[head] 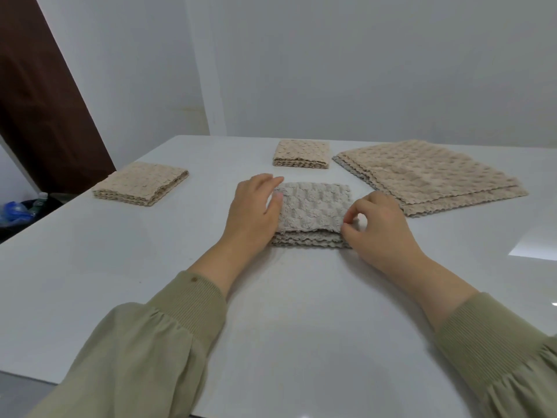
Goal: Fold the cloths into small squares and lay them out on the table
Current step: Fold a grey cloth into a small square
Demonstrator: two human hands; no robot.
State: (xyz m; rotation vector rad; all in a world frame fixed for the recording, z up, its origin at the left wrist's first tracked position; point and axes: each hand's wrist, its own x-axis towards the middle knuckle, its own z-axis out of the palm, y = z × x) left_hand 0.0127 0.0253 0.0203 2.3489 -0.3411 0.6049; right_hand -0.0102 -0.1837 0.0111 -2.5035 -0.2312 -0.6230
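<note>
A grey textured cloth [313, 211] lies folded into a small thick square at the middle of the white table [271, 312]. My left hand [256, 206] rests flat on its left edge, fingers spread. My right hand [376, 220] pinches the cloth's near right corner between thumb and fingers. Two folded beige squares lie apart: one [141, 184] at the left, one [301, 153] at the back centre. A stack of unfolded beige cloths [431, 176] lies flat at the right.
A white wall stands behind the table. A dark brown door [39, 95] is at the far left. Below it, off the table's left edge, sit a blue bag [15, 211] and bottles on the floor.
</note>
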